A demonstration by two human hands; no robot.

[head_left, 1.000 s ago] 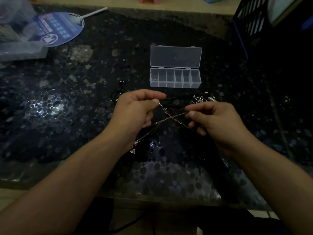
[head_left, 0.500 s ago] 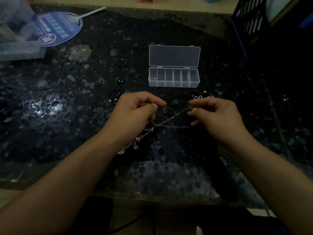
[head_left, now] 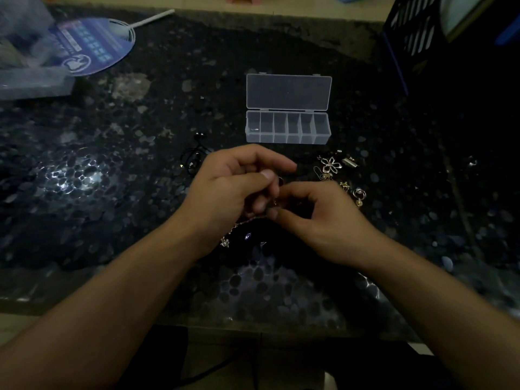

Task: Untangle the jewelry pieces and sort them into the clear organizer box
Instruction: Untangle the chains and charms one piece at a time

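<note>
My left hand [head_left: 230, 190] and my right hand [head_left: 318, 220] meet fingertip to fingertip over the dark stone table, both pinching a thin silver chain [head_left: 242, 222]. The chain trails down and left from under my left hand to a small charm [head_left: 224, 242]. A dark ring [head_left: 280, 181] peeks out just behind my left thumb. The clear organizer box [head_left: 287, 128] lies open beyond my hands, its lid [head_left: 288, 91] folded back; a small item lies in its leftmost compartment. A flower pendant [head_left: 331, 164] with other small pieces lies to the right of my hands.
A black cord necklace [head_left: 194, 159] lies left of my left hand. A blue hand fan [head_left: 92, 46] and a clear plastic container [head_left: 25, 52] sit at the far left. A dark slatted crate [head_left: 416, 38] stands at the far right. The table's front edge [head_left: 253, 325] runs below my forearms.
My hands have come together: a second ago they held the chain stretched apart, and now the fingertips touch. The chain between them is bunched and mostly hidden.
</note>
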